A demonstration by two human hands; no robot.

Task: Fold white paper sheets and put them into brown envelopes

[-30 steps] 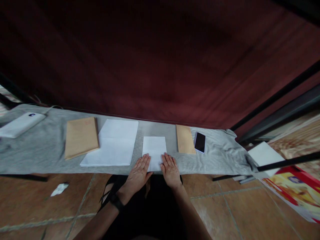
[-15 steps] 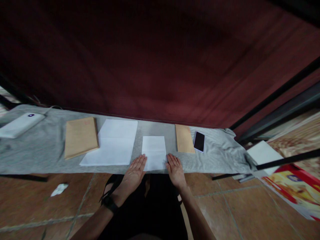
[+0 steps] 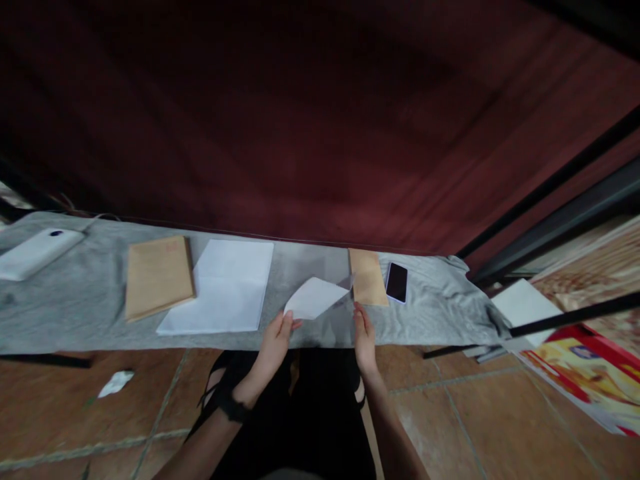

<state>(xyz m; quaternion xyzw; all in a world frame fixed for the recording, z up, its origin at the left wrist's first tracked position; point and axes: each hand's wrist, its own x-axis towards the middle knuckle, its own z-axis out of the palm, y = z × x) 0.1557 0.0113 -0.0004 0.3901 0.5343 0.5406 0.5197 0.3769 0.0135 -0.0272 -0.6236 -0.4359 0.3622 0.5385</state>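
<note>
A folded sheet of white paper (image 3: 316, 298) is raised off the grey cloth, tilted and slightly bent. My left hand (image 3: 274, 343) pinches its lower left corner between thumb and fingers. To the right, my right hand (image 3: 365, 339) is held on edge with its fingers stretched out, apart from the sheet. It is just below the lower left edge of a brown paper envelope (image 3: 370, 277), and whether it touches it I cannot tell. Larger white sheets (image 3: 225, 290) lie flat to the left, partly under a stack of brown envelopes (image 3: 157, 277).
A dark-screened phone (image 3: 397, 283) lies right of the single envelope. At the far left of the cloth-covered bench (image 3: 107, 293) is a white power bank (image 3: 40, 253) with a cable. A dark red panel (image 3: 310, 133) rises behind. A colourful box (image 3: 585, 373) stands at right.
The folded sheet, flat between both palms before, is now lifted and tilted in my left hand. My right hand has turned on edge and shifted slightly right, toward the envelope.
</note>
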